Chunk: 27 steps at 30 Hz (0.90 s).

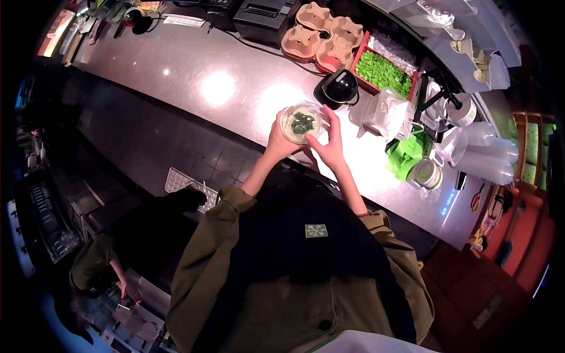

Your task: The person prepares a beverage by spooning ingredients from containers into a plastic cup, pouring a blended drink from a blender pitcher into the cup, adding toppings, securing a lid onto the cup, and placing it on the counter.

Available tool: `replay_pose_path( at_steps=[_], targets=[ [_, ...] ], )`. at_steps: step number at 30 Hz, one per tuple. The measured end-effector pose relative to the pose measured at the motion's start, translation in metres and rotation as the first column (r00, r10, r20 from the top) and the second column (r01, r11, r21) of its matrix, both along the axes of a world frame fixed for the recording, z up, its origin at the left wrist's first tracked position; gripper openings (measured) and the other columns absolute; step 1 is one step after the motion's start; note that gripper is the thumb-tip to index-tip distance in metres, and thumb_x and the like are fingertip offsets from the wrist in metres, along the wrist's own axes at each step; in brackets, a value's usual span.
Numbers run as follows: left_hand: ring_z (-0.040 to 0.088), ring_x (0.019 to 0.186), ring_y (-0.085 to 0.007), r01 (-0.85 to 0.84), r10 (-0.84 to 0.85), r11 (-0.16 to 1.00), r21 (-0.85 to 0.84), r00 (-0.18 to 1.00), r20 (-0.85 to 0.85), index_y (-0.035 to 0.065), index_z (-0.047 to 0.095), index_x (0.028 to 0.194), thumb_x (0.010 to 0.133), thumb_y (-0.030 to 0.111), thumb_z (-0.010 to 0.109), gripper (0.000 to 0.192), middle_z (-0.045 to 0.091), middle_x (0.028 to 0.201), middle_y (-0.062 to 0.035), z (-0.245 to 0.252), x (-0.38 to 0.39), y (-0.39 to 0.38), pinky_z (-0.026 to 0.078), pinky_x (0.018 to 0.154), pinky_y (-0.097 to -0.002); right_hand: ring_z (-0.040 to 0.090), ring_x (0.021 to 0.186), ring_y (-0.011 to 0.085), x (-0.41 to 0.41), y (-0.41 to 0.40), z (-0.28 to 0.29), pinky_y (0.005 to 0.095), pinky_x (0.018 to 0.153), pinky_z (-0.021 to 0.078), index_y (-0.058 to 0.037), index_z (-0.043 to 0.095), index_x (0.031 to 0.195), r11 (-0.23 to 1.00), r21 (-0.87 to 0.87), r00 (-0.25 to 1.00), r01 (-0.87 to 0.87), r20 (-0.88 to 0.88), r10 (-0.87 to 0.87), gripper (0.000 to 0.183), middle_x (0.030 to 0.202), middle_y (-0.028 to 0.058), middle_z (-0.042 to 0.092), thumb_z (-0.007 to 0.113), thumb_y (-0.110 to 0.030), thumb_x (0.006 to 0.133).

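Observation:
A clear plastic cup [288, 115] stands upright between my two hands, over the front edge of the steel counter [176, 75]. Chopped green bits [302, 122] lie in the middle of its pale contents, seen from above through what looks like a clear lid. My left hand [281, 143] wraps around the cup's near left side. On the other side, my right hand [330, 143] has its thumb on the near right rim and its index finger stretched along the right edge. The cup's lower part is hidden.
Behind the cup are a black scanner-like device [340, 87], molded-pulp cup carriers [324, 37] and a red divided tray [365, 84] with small green pieces. Right are a bright green bag [404, 154] and stacked clear plastic cups [485, 161]. A co-worker [95, 260] stands lower left.

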<state>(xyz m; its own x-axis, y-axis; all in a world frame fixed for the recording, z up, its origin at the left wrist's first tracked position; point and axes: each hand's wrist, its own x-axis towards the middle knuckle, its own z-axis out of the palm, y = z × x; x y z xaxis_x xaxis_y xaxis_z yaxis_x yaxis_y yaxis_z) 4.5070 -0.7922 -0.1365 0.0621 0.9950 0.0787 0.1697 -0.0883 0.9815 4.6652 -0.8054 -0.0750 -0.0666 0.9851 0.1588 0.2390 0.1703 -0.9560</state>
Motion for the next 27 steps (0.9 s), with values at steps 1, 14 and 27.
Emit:
replay_pose_path(
  at_steps=[1,14,27],
  targets=[
    [0.052,0.117,-0.0323,-0.003,0.003,1.000,-0.012,1.000,-0.005,0.0047,0.031,0.133,0.053,0.025,0.090,0.102,0.054,0.124,-0.0172,0.000,-0.001,0.000,0.043,0.098,-0.0416,0.041,0.125,0.0293,-0.004,0.002,0.007,0.0402,0.102,0.0368,-0.0035,0.035,0.139,0.998,0.063,0.990,-0.005,0.139,-0.003,0.081,0.135,0.0162,0.038,0.077,-0.020,0.072],
    [0.056,0.111,-0.0273,0.114,-0.121,0.990,0.082,0.989,0.089,-0.0002,0.042,0.129,0.068,0.018,0.080,0.074,0.056,0.119,-0.0144,0.017,-0.026,0.008,0.043,0.098,-0.0377,0.041,0.121,0.0371,-0.038,0.014,0.032,0.0439,0.102,0.0358,-0.0027,0.041,0.128,0.988,0.153,0.860,-0.016,0.507,-0.065,0.084,0.132,0.0197,0.041,0.085,-0.028,0.061],
    [0.055,0.103,-0.0185,0.162,-0.185,0.980,0.117,0.958,0.218,-0.0001,0.051,0.116,0.075,-0.004,0.054,0.041,0.055,0.111,-0.0093,0.015,-0.053,0.026,0.042,0.093,-0.0320,0.045,0.117,0.0384,-0.047,0.027,0.029,0.0453,0.099,0.0369,-0.0039,0.043,0.124,0.990,0.144,0.844,0.010,0.530,-0.086,0.081,0.128,0.0194,0.046,0.083,-0.020,0.055]
  ],
)
